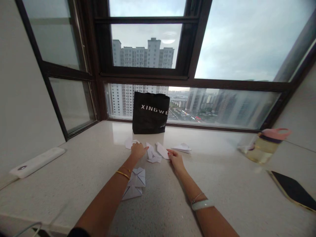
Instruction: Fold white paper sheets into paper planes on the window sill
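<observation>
My left hand [139, 149] reaches over a small folded white paper [128, 144] on the pale counter. Its fingertips rest on or beside that paper, partly hidden, and its thumb stands apart to the right. My right hand [176, 160] pinches the edge of a flat folded paper strip [162, 151] between thumb and fingers. Between both hands lies a folded paper piece with raised points [153, 155]. Right of them is a flat stack of folded paper [183, 147]. Nearer me, two creased paper squares [138, 177] lie partly under my left forearm.
Behind the papers a black bag [151, 113] stands against the window. A white power strip [37, 162] lies at the left. To the right are a bottle with a pink lid [264, 148] and a dark phone [295, 190]. A cable [32, 226] hangs at the front-left edge.
</observation>
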Motion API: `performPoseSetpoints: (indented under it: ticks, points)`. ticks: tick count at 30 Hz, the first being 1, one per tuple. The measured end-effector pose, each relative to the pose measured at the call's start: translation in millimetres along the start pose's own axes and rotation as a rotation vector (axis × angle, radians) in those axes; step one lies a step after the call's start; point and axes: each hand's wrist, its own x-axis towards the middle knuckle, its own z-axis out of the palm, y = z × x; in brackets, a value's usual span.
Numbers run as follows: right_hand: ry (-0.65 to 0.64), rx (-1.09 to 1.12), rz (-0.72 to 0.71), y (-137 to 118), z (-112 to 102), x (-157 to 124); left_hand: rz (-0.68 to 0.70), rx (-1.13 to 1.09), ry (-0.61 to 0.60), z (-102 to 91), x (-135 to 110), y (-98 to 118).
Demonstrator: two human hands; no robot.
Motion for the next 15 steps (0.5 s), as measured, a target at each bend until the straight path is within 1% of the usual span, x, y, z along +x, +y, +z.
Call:
performPoseSetpoints:
  ticks: [3, 5, 8, 11, 15]
  points:
    - [-0.034, 0.027, -0.018, -1.3, 0.8, 0.2, -0.068, 0.033, -0.051, 15.9, 7.0, 8.4]
    - [-0.058, 0.047, -0.029, -2.9, 1.2, 0.2, -0.107, 0.035, -0.079, 20.8, 9.4, 11.4]
    - [-0.079, 0.096, -0.026, -6.0, 3.0, -0.1, -0.129, 0.021, -0.093, 20.0, 9.2, 11.4]
    - [-0.108, 0.155, -0.022, -8.7, 5.5, -0.7, -0.137, 0.018, -0.072, 16.2, 4.5, 9.7]
    - [-0.08, 0.178, -0.069, -10.3, 6.6, -1.4, -0.15, 0.018, -0.065, 18.6, -0.5, 16.4]
